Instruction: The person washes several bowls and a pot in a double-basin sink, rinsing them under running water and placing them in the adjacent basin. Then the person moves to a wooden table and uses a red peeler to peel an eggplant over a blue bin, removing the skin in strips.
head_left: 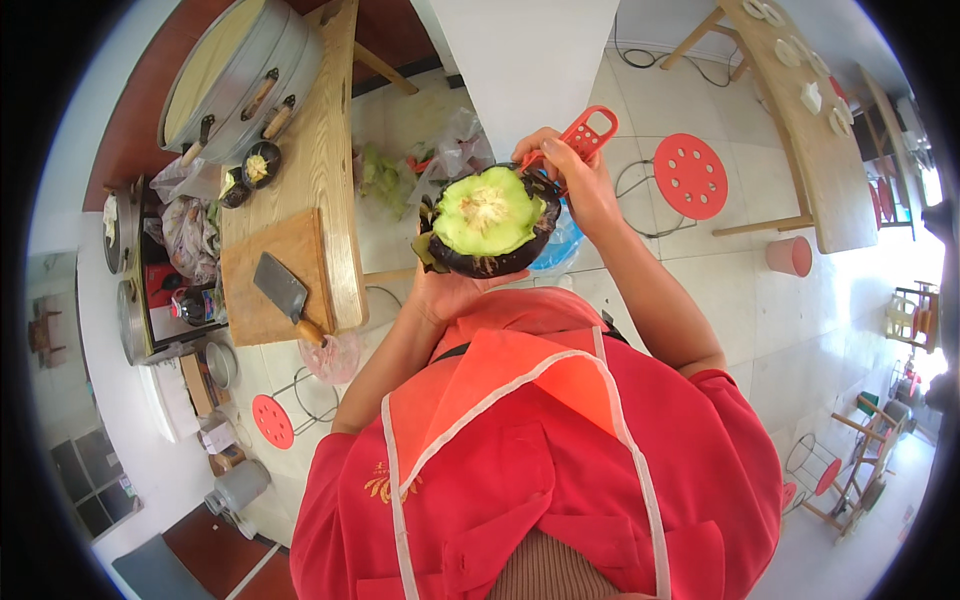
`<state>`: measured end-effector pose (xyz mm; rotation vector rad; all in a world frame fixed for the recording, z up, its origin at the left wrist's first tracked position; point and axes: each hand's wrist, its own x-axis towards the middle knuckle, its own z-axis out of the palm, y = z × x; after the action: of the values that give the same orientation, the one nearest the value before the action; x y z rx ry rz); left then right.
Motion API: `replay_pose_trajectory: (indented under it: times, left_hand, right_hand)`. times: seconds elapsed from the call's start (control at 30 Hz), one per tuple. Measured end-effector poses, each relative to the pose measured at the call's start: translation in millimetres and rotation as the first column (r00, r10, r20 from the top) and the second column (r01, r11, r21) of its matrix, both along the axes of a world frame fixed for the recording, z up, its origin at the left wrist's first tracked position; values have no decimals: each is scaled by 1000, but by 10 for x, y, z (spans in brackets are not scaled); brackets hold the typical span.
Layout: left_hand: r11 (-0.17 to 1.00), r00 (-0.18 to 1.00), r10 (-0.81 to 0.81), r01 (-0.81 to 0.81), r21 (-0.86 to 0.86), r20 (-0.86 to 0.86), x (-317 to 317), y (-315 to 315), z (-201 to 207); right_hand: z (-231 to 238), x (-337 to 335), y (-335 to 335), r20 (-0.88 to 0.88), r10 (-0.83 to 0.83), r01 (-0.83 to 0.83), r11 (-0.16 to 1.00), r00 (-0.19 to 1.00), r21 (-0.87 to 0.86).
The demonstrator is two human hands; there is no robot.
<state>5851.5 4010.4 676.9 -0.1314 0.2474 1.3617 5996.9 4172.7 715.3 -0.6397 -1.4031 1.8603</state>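
My left hand is wrapped under a large round dark-purple eggplant and holds it before my chest. The eggplant's upper face is peeled to pale green flesh, with a tan patch in the middle. Dark skin stays around its sides, and strips hang at its left edge. In my right hand is a red peeler, its looped handle pointing up and away. The peeler's working end lies by the eggplant's far right edge, mostly hidden by my fingers.
On the wooden table to the left lie a cutting board, a cleaver and two dark eggplants, beside a big metal steamer. Plastic bags with peelings lie below. A red stool stands right.
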Motion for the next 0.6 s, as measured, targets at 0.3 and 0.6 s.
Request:
replay_pose_trajectory:
  times: [0.3, 0.6]
  left_hand:
    - [979, 973, 136, -103, -173, 187, 125, 192, -42]
    - [985, 989, 140, -133, 112, -56, 152, 328, 10]
  right_hand:
    - [146, 121, 163, 40, 109, -112, 991, 993, 77]
    - [-177, 249, 506, -197, -39, -48, 908, 980, -416]
